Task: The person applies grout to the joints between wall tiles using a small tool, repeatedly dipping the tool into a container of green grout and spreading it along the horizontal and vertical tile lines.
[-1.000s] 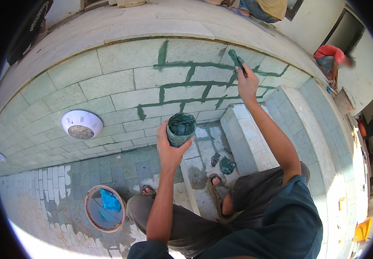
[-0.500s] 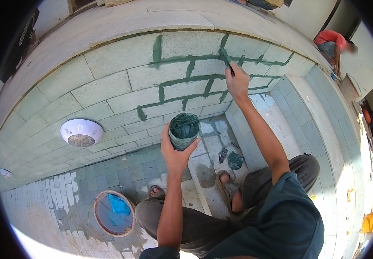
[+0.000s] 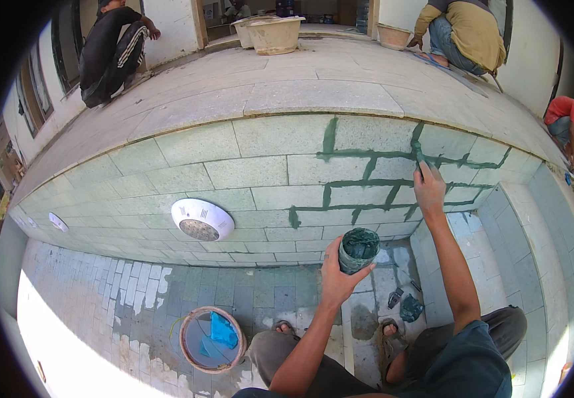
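My left hand [image 3: 337, 282] is wrapped around an open round tub [image 3: 355, 264], tilted toward me and partly filled with thick dark green paste [image 3: 361, 243]. Its outside is smeared too. With my right hand [image 3: 430, 190] I grip a small green-coated brush [image 3: 419, 151], its tip against a vertical joint near the top of the tiled wall [image 3: 260, 172]. Dark green lines [image 3: 373, 182] follow several joints around that spot, spilling onto the tile faces. Farther left, the joints carry no such green bands.
A round white light fixture [image 3: 202, 220] juts from the wall. Beside my feet stands a water-filled bucket [image 3: 185, 331] with a blue bag. A green-smeared lump [image 3: 411, 308] lies on the floor. Steps [image 3: 522, 245] rise at right. Above, several people crouch near basins [image 3: 276, 36].
My view has swung up and left, bringing more of the ledge and its people into sight. The brush stays at the same joint, and my left hand still holds the tub.
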`<state>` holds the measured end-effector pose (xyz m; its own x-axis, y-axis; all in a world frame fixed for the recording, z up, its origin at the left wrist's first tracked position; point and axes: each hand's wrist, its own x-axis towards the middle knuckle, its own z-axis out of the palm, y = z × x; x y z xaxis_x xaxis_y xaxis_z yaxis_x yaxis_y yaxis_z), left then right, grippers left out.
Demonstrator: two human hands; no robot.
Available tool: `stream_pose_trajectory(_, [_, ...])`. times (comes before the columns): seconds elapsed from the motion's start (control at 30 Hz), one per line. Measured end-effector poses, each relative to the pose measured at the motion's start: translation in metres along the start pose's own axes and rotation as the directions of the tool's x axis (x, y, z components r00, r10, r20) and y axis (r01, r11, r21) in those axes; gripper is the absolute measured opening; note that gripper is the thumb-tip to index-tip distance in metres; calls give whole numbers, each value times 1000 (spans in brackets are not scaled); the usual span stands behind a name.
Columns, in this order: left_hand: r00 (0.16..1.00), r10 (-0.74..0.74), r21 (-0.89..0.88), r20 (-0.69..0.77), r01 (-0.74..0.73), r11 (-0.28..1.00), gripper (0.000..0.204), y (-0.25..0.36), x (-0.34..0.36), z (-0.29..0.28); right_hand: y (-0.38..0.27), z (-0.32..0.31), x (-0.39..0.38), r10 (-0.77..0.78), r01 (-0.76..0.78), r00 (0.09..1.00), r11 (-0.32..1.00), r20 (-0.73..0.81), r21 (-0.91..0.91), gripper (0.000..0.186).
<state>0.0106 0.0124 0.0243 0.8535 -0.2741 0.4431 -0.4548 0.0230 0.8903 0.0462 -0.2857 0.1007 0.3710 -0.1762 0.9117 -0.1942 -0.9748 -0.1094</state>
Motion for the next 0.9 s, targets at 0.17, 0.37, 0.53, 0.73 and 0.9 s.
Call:
stream_pose_trajectory(0.17, [1000, -12, 35, -11, 13, 999, 85, -13, -9, -1, -9, -7, -9, 20, -17, 999, 996, -37, 85, 27])
stream_pose_trajectory(0.37, [999, -36, -32, 1, 36, 999, 86, -19, -9, 10, 0, -4, 20, 34, -34, 999, 998, 2, 48, 28])
stream_pose_trajectory(0.53, [998, -58, -34, -8, 57, 998, 86, -18, -7, 10, -8, -4, -20, 132, -149, 951, 988, 278, 41, 31])
stream_pose_trajectory(0.73, [997, -71, -72, -12, 70, 995, 85, -18, -9, 5, -14, -34, 9, 159, -197, 958, 969, 241, 146, 27])
stream_pose_trajectory(0.9, [995, -104, -73, -9, 103, 992, 86, -13, -5, 2, -11, -41, 58, 31, -45, 990, 995, 140, 95, 24])
